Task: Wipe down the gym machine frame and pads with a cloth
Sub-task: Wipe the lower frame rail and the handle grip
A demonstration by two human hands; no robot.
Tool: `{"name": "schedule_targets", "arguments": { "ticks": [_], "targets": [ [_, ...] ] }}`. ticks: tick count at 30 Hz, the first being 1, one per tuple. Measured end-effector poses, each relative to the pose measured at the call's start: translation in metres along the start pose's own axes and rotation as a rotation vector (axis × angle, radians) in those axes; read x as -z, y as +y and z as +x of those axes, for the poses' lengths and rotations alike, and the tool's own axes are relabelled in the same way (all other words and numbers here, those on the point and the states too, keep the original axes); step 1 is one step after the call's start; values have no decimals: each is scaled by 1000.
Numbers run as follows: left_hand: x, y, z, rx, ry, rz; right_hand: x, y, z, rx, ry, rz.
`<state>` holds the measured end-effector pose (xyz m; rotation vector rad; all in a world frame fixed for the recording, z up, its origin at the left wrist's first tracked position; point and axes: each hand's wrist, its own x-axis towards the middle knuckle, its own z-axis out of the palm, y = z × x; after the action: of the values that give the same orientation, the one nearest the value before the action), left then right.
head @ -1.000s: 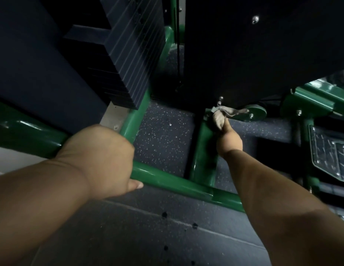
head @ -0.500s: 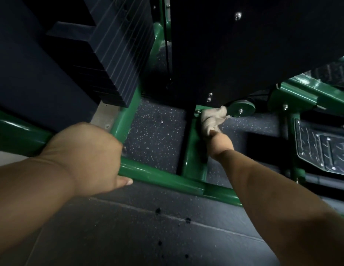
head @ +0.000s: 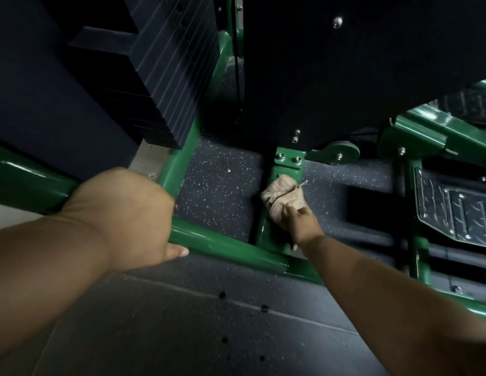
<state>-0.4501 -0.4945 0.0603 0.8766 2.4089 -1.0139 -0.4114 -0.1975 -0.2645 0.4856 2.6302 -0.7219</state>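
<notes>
A green gym machine frame runs across the view, with a long low tube (head: pixel 225 244) from left to right. My left hand (head: pixel 122 213) grips that tube, fingers curled round it. A short green cross member (head: pixel 271 234) leads from the tube toward a bolted bracket under a black panel (head: pixel 345 63). My right hand (head: pixel 297 221) holds a bunched beige cloth (head: pixel 281 192) and presses it on that cross member, below the bracket.
A black weight stack (head: pixel 160 71) stands at the upper left. A ribbed metal footplate (head: pixel 459 210) lies at the right. Speckled rubber floor (head: pixel 223 185) shows between the frame members, with a smooth dark mat (head: pixel 182 321) in front.
My right hand has drawn the cloth back along the cross member, from the bracket under the black panel toward me. My left hand keeps its grip on the tube.
</notes>
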Motion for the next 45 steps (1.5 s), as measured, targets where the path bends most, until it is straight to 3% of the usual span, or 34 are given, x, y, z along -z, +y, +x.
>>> {"name": "schedule_targets", "arguments": {
  "ticks": [4,9,11,14,15,17,18,20,21,32,36,40,45],
  "targets": [
    [-3,-1,1,5,1,-2,-9,-23,-1,-198,-92,-100],
    [-1,0,-1,15,-12,-16,19,-36,-34,23,-421,-253],
    [-1,-1,-1,10,-12,-16,18,-41,-32,35,-419,-348],
    [-1,0,-1,10,-7,-34,8,-47,-37,280,-384,-831],
    [-2,0,-1,10,1,-28,14,-55,-40,214,-361,-831],
    [-5,0,-1,7,12,-12,22,-63,-49,164,-346,-504],
    [-6,0,-1,6,16,-6,23,-61,-47,231,-406,-477],
    [-5,1,-2,6,21,1,28,-56,-47,479,-478,-697],
    [-4,1,-2,8,19,-1,35,-56,-51,508,-495,-689],
    [-5,0,1,31,1,-67,64,26,-85,136,-394,-419],
    [-4,-1,1,31,1,-51,57,-7,-109,241,-330,-243],
    [-2,0,0,30,1,-48,46,-22,-117,234,-325,111],
    [-1,0,0,28,-50,-54,68,42,-138,229,-268,-74]
  ]
}}
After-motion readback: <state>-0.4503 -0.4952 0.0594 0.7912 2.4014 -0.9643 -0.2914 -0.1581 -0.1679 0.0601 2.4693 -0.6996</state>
